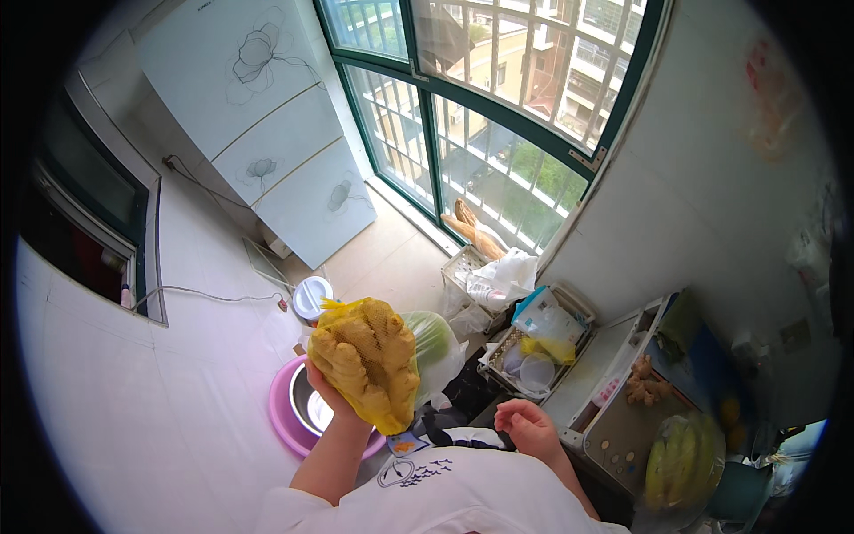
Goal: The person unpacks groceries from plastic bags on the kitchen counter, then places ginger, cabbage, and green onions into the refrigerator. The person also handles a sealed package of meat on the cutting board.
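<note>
My left hand (333,399) holds up a yellow mesh bag of ginger root (367,360), gripping it from its left side and below. The bag is full of thick, knobby ginger and hides part of what lies behind it. My right hand (530,428) hovers by my front at the lower right, fingers loosely curled, with nothing visible in it. Just beyond the mesh bag, a pale green vegetable in a clear plastic bag (434,350) is partly covered. Below my left forearm, a metal basin (301,394) sits inside a pink plastic basin (283,414).
Storage baskets (490,364) with bags stand at right. Loose ginger (646,386) and bagged bananas (680,460) rest on a low cabinet (600,437). Ahead are a floral-patterned refrigerator (267,120), a white-lidded bucket (312,297), long gourd-like objects (475,235) and a barred window (507,153).
</note>
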`<state>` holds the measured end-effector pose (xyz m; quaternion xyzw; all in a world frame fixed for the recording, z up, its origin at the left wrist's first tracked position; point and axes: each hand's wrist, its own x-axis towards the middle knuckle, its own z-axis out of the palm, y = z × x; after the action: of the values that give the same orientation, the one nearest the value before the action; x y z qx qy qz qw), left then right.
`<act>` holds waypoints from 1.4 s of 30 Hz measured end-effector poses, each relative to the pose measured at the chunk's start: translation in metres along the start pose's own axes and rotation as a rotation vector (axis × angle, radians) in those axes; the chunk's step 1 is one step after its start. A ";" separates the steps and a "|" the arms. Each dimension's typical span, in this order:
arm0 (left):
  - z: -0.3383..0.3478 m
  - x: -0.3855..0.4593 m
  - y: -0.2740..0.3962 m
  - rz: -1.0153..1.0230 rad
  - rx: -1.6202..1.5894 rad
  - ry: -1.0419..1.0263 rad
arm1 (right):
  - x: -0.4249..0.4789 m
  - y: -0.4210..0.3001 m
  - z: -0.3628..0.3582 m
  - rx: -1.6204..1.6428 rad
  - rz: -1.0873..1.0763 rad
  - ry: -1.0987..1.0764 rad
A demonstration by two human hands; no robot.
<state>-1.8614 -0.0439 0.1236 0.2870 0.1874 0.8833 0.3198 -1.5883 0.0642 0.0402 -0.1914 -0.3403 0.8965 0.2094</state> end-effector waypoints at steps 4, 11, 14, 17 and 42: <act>-0.052 0.024 0.027 0.108 0.047 0.098 | 0.103 -0.001 0.027 0.081 0.085 0.011; -0.108 0.036 0.063 -0.090 1.437 0.844 | 0.287 0.029 0.079 -0.002 0.294 0.103; -0.112 0.067 0.069 0.178 1.353 1.008 | 0.350 0.057 0.102 -0.139 0.458 0.009; -0.123 0.101 0.069 0.379 1.297 1.151 | 0.406 0.086 0.110 -0.313 0.595 -0.167; -0.324 0.350 0.164 0.730 0.195 1.000 | 0.812 0.002 0.353 -1.870 -0.835 -1.434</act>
<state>-2.3604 0.0249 0.0958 -0.0876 0.2839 0.9419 -0.1564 -2.4412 0.2866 0.1213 0.3869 -0.9183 0.0787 0.0291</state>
